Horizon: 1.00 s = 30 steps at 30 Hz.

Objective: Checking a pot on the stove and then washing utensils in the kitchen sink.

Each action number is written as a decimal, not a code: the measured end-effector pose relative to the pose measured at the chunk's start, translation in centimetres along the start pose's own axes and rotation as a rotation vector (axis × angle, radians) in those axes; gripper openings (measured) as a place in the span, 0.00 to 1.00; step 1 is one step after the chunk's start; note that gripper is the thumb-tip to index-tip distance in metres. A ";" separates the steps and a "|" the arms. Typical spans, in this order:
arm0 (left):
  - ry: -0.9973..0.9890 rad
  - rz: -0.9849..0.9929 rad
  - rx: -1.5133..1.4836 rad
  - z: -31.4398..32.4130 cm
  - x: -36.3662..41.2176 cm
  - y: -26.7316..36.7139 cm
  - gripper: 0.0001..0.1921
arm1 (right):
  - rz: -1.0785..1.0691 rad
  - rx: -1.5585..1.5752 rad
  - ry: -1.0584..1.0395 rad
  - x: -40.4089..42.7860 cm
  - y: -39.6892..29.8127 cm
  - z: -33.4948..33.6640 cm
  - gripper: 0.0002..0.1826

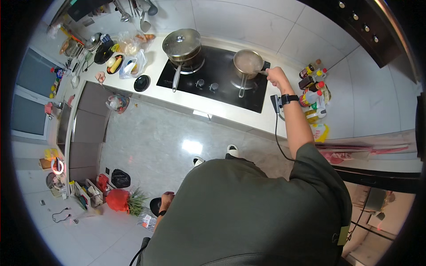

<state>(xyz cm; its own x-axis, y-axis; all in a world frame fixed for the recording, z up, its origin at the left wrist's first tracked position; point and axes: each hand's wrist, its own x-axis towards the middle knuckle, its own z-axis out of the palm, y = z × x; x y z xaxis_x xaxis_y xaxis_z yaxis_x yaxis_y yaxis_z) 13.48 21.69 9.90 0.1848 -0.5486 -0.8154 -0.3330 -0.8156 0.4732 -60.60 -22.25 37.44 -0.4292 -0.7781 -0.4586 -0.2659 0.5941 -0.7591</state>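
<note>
On the right of the hob, my right hand (277, 77) grips the handle of a utensil (262, 72) whose far end goes into the saucepan (245, 73). The pan holds a cloudy, steaming liquid (248, 62), so the tip of the utensil is hidden. The pan's wire-loop handle (242, 86) points towards me. Low at my left side, my left hand (167, 199) is partly covered by my body. A dark round object (155, 206) lies against it; whether the fingers hold it is unclear.
A lidded steel pot (181, 48) stands on the left of the black hob (219, 66). Bottles (311, 96) line the counter's right end. A black lid (142, 83) and plastic bags (133, 65) sit left of the hob. Several bags, one red (117, 200), are on the floor.
</note>
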 end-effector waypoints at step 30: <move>-0.111 0.023 -0.397 4.1 -2.3 0.7 0.12 | -0.162 0.289 0.041 -4.0 1.6 -4.4 0.08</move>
<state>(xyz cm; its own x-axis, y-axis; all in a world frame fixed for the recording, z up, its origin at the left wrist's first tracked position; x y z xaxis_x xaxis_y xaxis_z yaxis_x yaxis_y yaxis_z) 9.05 23.12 10.72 0.0736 -0.5623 -0.8236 0.0511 -0.8227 0.5662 -63.06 -17.31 40.09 -0.4373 -0.8453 -0.3070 -0.0805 0.3768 -0.9228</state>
